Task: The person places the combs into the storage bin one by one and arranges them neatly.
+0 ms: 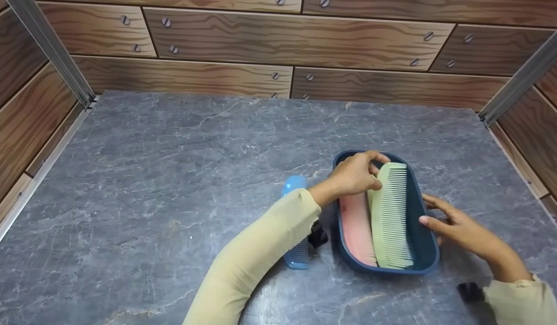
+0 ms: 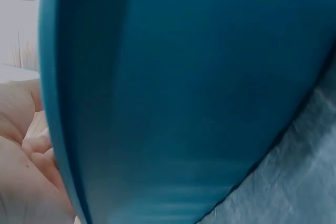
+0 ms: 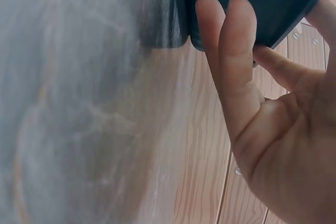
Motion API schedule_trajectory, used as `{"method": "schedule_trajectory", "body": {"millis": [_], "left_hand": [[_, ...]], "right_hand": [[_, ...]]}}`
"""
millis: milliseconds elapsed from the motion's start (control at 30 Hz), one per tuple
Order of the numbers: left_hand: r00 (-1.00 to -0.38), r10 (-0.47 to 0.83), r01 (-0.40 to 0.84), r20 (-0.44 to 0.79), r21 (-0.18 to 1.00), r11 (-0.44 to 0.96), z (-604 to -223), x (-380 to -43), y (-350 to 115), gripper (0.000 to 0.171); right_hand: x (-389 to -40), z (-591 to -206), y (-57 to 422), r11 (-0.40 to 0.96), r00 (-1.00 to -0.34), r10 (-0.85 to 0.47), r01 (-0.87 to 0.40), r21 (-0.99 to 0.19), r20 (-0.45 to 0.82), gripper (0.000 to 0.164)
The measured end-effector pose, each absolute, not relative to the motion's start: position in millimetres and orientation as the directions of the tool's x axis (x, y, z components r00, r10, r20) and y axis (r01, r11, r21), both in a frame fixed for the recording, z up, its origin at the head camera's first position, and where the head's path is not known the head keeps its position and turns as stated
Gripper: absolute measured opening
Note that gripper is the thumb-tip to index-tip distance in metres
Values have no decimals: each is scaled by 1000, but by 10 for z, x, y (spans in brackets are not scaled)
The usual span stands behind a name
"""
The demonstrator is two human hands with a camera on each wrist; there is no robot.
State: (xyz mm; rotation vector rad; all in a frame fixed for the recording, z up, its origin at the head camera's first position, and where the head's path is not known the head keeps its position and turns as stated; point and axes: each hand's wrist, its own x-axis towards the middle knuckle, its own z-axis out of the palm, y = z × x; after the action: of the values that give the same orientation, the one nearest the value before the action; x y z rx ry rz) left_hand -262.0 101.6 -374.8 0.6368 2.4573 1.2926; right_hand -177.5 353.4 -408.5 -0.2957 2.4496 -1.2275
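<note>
A dark blue oblong container [image 1: 434, 266] stands on the table, right of centre. Inside it a pink comb [image 1: 357, 230] lies along the left side, with a pale green comb [image 1: 391, 216] beside it, teeth to the right. My left hand [image 1: 357, 174] reaches over the container's left rim and pinches the green comb near its far end. My right hand [image 1: 454, 225] touches the container's right side, the thumb at the rim and the extended fingers against the outer wall. The left wrist view is mostly filled by the container's wall [image 2: 184, 77], so the left fingertips are hidden there.
A blue comb [image 1: 298, 259] lies on the grey marbled table [image 1: 147, 180] left of the container, partly under my left sleeve [image 1: 260, 253]. Wood-patterned walls [image 1: 305, 40] with metal corner posts [image 1: 57, 54] close off the back and sides.
</note>
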Motion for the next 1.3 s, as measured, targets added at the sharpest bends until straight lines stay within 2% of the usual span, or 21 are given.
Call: {"method": "schedule_trajectory", "body": {"millis": [367,600,967,1300], "left_hand": [[-798,594,312,-101,774,551,-3777,-2657,981,68],[-817,574,359,-59,726,586,-3807,-2668,992,68],[-862,500,386,-80,537,750,-3808,-2651,1049,65],[-852,515,435,-95,421,796,-3852,-2641,1081,66]], "right_hand": [[-1774,-4090,3544,564,-906,-359,-21,-826,-222,64],[-1774,-4099,3545,575,-912,-346,-22,-818,-219,64],[-1783,-4065,3551,629,-905,-337,-10,-778,-261,64],[-1781,-4092,3537,628,-914,-333,-32,-778,-231,62]]}}
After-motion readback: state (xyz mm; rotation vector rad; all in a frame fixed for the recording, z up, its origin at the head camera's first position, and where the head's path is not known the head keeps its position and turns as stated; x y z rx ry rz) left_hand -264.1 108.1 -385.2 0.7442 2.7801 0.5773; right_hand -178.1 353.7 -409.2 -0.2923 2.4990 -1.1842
